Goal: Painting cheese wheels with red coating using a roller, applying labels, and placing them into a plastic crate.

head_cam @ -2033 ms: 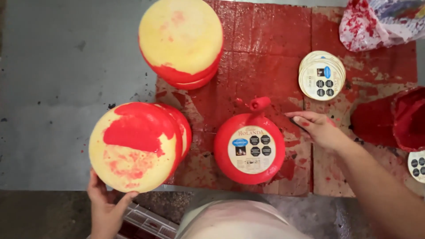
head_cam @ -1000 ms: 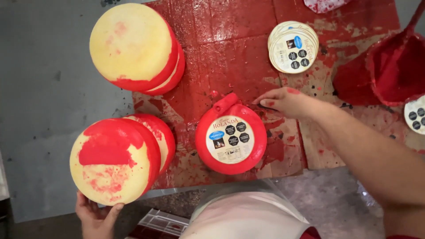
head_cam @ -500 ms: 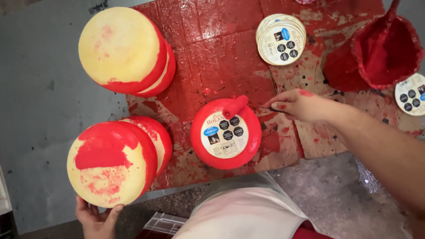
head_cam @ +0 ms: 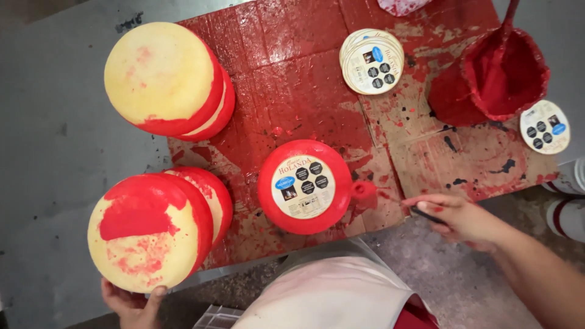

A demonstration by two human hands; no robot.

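A round cheese coated in red wax (head_cam: 304,186), with a round paper label on top, lies on red-stained cardboard (head_cam: 292,91). My right hand (head_cam: 457,219) grips a thin brush (head_cam: 372,192); its red tip touches the cheese's right side. My left hand (head_cam: 131,301) holds the lower edge of a stack of yellow cheeses partly smeared with red (head_cam: 149,231) at the lower left. A second stack of yellow cheeses with red sides (head_cam: 164,79) stands at the upper left.
A pile of round labels (head_cam: 372,61) lies at the top centre, and a single label (head_cam: 545,126) at the right. A red-coated pot of wax (head_cam: 503,76) stands at the upper right. Grey metal table surface (head_cam: 55,140) surrounds the cardboard. My white apron (head_cam: 329,292) is below.
My right hand swung the brush from the labelled cheese's upper edge around to its right side. The view shifted, and the left hand stayed on the lower-left stack.
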